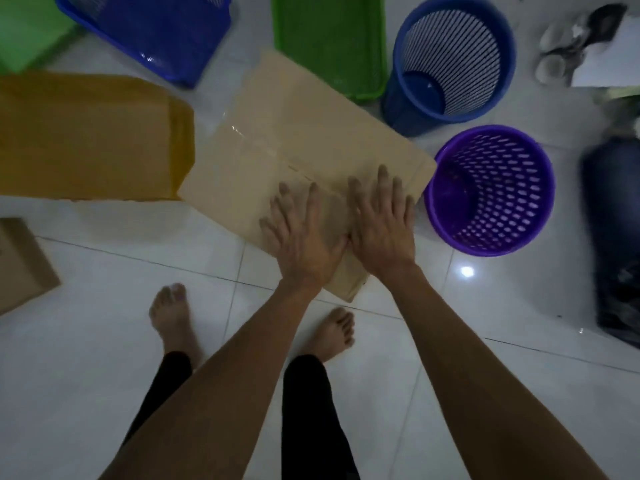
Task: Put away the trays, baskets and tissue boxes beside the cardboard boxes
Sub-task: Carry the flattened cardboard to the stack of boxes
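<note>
Head view: the left hand (301, 237) and right hand (381, 225) lie flat, fingers spread, on the pale box (294, 140) on the floor (86, 358). A purple basket (491, 192) stands just right of it. A green tray (329, 39) and a blue basket (450, 60) sit beyond.

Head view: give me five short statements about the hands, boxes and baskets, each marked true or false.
1. Both the left hand and the right hand lie flat on the pale beige cardboard box. True.
2. The purple perforated plastic basket lies on its side. False: it stands upright, mouth up.
3. The round blue slatted plastic basket holds a tissue box. False: its bottom shows bare.
4. The green plastic tray lies beyond the pale box. True.
5. The left hand grips the darker brown cardboard box. False: no hand touches it.
</note>
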